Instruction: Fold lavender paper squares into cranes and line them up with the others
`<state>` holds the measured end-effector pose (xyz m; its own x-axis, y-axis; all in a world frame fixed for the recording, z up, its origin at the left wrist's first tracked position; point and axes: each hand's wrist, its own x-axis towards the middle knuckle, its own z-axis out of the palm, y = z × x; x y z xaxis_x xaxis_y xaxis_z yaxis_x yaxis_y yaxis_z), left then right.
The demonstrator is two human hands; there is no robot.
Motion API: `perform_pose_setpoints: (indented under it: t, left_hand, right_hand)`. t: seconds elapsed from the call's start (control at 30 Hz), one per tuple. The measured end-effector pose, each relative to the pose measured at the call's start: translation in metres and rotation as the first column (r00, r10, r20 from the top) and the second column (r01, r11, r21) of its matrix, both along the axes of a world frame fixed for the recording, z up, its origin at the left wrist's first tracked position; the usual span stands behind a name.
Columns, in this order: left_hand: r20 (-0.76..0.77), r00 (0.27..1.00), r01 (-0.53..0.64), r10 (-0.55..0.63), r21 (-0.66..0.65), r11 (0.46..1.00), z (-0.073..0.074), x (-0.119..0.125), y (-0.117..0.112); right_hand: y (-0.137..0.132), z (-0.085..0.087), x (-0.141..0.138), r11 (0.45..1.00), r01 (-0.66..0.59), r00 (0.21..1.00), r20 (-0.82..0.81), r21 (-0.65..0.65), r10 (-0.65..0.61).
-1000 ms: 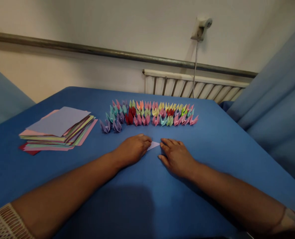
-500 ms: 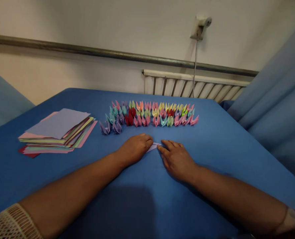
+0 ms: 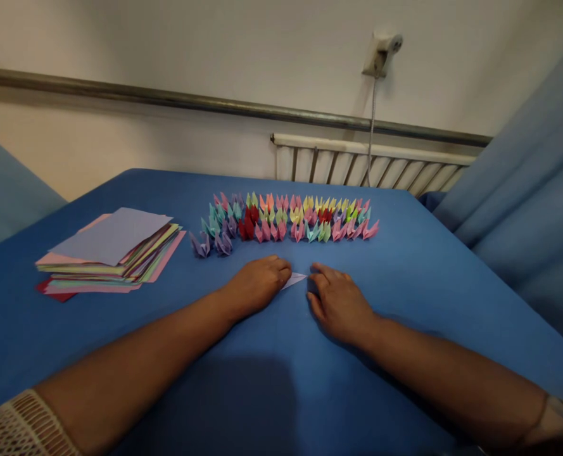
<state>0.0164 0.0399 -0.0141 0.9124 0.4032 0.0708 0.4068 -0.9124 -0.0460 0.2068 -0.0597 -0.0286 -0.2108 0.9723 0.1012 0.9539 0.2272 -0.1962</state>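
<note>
Lying flat, a small pointed piece of folded lilac paper (image 3: 294,280) is held down on the smooth blue tabletop (image 3: 404,272) by the left hand (image 3: 259,283), whose fingers are curled closed over it, so that only a narrow tip is left exposed. Just beside that tip, the right hand (image 3: 341,304) is held partly open with bent fingers; nothing is seen to be gripped, and whether the tip is touched cannot be told. Some folds are judged to have been made, but no upright form has yet been reached. Beyond the hands, rows of finished-looking, multicoloured folded-paper figures (image 3: 297,232) with pointed tips are stood side by side. Toward the left, a thick, uneven stack of flat coloured paper sheets (image 3: 114,235), topped with lilac, is left unfolded.
</note>
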Motion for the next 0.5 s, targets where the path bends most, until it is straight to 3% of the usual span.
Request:
perform_pose_setpoints:
  t: [0.27,0.5]
  left_hand:
    - [0.025,1.000,0.006,-0.006,0.000,1.000,-0.0033,0.0006,0.0002]
    - [0.023,1.000,0.003,-0.003,-0.019,1.000,0.0012,-0.0013,-0.0023]
  right_hand:
    - [0.0044,-0.0007,-0.0010,0.996,-0.075,0.996,0.051,-0.048,0.077]
    - [-0.0018,-0.0008,-0.0025,0.998,0.009,0.993,0.117,-0.061,-0.002]
